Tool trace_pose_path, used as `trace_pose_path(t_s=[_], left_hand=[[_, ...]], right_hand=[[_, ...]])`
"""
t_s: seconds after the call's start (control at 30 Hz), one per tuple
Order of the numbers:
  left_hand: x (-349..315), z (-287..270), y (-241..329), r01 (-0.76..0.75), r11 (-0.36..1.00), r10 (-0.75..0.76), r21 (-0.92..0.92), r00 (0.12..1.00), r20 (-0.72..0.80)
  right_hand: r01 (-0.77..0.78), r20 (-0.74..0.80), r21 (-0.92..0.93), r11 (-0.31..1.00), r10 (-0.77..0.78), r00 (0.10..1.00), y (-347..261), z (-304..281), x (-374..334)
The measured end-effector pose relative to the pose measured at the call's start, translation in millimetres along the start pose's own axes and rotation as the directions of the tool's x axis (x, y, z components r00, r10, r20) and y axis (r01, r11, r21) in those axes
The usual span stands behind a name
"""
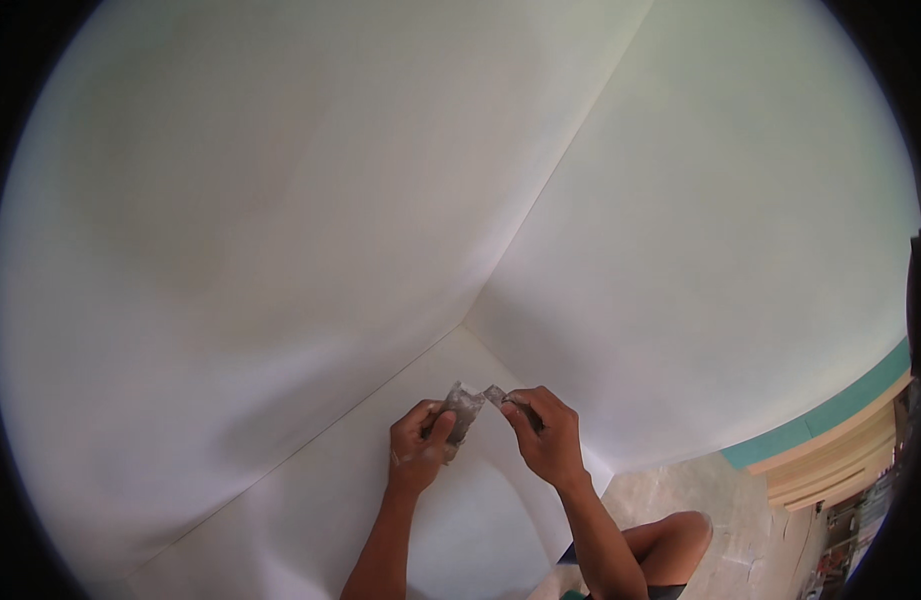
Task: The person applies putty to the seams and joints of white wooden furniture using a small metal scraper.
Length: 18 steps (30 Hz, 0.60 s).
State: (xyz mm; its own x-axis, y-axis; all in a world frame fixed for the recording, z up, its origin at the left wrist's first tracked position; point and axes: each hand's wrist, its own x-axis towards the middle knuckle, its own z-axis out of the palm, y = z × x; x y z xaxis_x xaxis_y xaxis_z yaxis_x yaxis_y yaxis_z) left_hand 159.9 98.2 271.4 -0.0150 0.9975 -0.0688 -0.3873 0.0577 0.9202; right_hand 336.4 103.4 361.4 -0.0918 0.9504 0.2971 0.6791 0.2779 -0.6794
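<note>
My left hand (418,440) is closed around a flat grey piece (464,410), roughly rectangular and smeared with white. Its thumb lies across the near face of the piece, and there are whitish smears on the hand. Just to the right, my right hand (552,440) pinches a small, narrow grey piece (494,395) that looks like a little blade; most of it is hidden by the fingers. The tip of the narrow piece is close to the upper right corner of the flat one; whether they touch I cannot tell. Both hands are above a white panel (470,520).
Two large pale wall faces, one on the left (280,200) and one on the right (720,220), meet the panel in a corner ahead of my hands. At lower right are a bent knee (685,535), a dusty floor (680,490) and stacked wooden boards (830,465).
</note>
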Motion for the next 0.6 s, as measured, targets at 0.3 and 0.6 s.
trace_pose_path(t_s=[0.3, 0.6], left_hand=[[5, -2, -2, -0.018, 0.995, 0.018, 0.102, 1.0, 0.003], [12, -1, -34, -0.069, 0.99, 0.077, 0.127, 0.995, -0.064]], right_hand=[[0.18, -0.111, -0.259, 0.949, -0.215, 0.97, 17, 20, 13], [0.04, -0.259, 0.624, 0.78, 0.157, 0.953, 32, 19, 41]])
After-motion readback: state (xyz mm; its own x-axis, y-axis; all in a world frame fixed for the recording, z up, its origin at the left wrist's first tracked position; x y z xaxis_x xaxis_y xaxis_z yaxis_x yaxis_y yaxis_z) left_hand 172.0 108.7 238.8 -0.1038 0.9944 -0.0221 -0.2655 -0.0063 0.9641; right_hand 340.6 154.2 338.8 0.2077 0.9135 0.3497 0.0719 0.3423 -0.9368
